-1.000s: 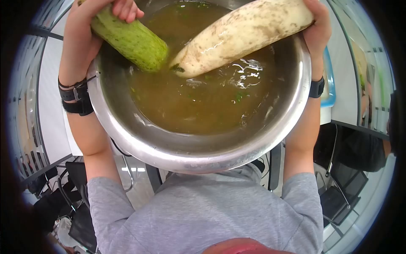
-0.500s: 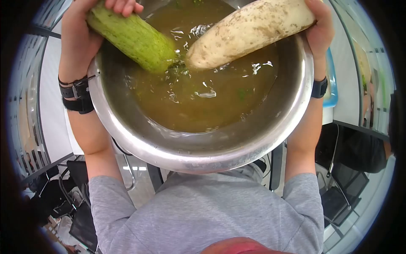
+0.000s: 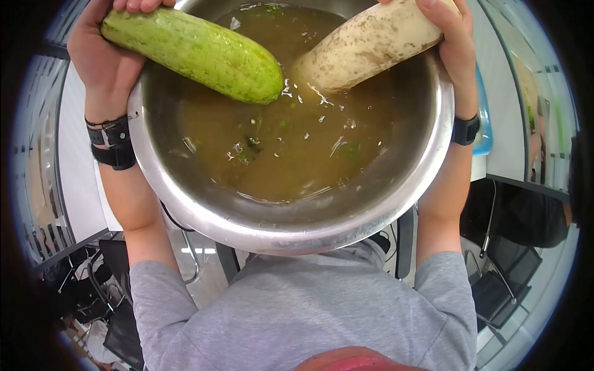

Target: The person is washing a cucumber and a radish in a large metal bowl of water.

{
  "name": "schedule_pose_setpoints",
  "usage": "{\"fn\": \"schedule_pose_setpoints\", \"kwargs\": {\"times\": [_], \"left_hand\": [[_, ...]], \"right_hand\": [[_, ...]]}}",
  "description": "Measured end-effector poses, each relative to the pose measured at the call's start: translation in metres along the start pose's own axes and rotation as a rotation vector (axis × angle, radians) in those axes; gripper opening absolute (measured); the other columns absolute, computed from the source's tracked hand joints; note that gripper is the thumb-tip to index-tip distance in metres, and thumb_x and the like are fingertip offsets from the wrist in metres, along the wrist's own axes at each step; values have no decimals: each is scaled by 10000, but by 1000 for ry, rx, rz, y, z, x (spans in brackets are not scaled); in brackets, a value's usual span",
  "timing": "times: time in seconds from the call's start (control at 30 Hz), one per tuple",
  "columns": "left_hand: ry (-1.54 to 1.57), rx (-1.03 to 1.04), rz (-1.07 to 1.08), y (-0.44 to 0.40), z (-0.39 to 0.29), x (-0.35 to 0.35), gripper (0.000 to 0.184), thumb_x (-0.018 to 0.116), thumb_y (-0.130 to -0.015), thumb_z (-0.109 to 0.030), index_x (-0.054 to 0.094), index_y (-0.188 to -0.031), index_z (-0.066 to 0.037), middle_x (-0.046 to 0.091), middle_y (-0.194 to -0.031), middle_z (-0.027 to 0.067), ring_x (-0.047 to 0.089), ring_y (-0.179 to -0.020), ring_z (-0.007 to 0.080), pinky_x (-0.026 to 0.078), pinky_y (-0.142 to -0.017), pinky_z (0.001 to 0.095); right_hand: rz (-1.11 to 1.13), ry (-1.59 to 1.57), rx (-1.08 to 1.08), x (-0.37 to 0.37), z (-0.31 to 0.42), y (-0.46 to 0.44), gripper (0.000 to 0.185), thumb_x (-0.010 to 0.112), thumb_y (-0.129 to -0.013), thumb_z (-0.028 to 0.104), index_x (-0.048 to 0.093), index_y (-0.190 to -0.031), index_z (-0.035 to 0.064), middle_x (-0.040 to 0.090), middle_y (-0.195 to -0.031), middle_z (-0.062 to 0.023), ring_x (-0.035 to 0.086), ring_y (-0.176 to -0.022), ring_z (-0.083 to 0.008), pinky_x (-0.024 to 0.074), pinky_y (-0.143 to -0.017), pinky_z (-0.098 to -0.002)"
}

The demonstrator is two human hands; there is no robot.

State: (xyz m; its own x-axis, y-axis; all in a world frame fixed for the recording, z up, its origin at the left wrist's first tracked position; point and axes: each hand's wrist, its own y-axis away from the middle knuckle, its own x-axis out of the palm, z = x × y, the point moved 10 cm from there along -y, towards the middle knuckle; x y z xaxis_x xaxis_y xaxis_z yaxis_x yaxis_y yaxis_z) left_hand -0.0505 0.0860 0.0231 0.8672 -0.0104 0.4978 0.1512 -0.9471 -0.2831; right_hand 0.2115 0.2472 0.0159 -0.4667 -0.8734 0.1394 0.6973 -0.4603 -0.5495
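Observation:
A large steel basin holds brownish water with small green bits floating in it. At the upper left, my left hand grips the outer end of a long green vegetable, whose rounded end hangs over the water's surface near the middle. On the right, my right hand is closed on the outer end of a thick pale root vegetable with brown blotches. Its inner end dips into the water. The two inner ends lie close together with a small gap between them.
Beyond the right rim is part of a blue-edged container on a white surface. Black chairs stand low at the left and right. Another person's dark clothing shows at the far right.
The green vegetable has swung flatter, its inner end moving right and more of it showing above the water. The pale one has shifted, its inner end moving right. Both hands keep their hold.

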Motion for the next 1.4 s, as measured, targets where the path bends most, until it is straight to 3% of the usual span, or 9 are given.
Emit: {"fn": "schedule_pose_setpoints", "kwargs": {"times": [0.2,0.43,0.53,0.7,0.77,1.13,1.4], "left_hand": [[-361,-10,43,0,9,17,357,428,-1066,-176,370,-718,-130,408,-737,17,473,-793,161,430,-937,358],[-804,-62,64,2,26,42,381,470,-1048,-214,400,-690,-105,425,-704,28,480,-719,148,470,-864,337],[-828,-66,60,4,29,50,374,480,-1039,-212,402,-691,-101,425,-697,31,478,-705,145,475,-856,332],[-813,-65,64,3,28,48,379,471,-1046,-213,396,-691,-105,427,-699,30,481,-710,146,475,-863,336],[-794,-55,70,3,25,45,380,462,-1052,-212,390,-694,-109,428,-702,29,483,-715,147,475,-868,340],[55,-25,51,-3,5,8,353,407,-1078,-150,389,-725,-141,408,-742,18,473,-812,168,408,-980,371],[-263,13,5,-1,9,11,372,428,-1079,-160,367,-712,-143,427,-745,20,492,-818,169,437,-960,361]], "right_hand": [[-41,-31,9,-8,-5,1,272,680,-871,194,539,-1064,66,596,-956,-90,658,-945,-247,544,-875,-379],[-229,-357,22,-16,-15,5,250,635,-883,194,527,-1083,88,572,-989,-74,633,-978,-251,556,-886,-391],[-247,-404,13,-18,-18,6,251,628,-885,191,530,-1093,89,575,-990,-70,635,-974,-250,557,-890,-385],[-248,-418,77,-10,-13,8,258,640,-880,190,531,-1090,85,574,-978,-73,635,-975,-254,552,-885,-381],[-157,-206,3,-14,-10,3,265,650,-875,190,531,-1081,72,579,-962,-83,638,-968,-262,543,-873,-379],[-8,-18,13,-2,-1,1,309,709,-860,200,541,-1077,58,602,-948,-92,663,-937,-257,536,-881,-372],[-94,-117,42,-8,-9,2,276,668,-863,203,532,-1064,71,588,-952,-84,651,-951,-258,541,-862,-374]]}}
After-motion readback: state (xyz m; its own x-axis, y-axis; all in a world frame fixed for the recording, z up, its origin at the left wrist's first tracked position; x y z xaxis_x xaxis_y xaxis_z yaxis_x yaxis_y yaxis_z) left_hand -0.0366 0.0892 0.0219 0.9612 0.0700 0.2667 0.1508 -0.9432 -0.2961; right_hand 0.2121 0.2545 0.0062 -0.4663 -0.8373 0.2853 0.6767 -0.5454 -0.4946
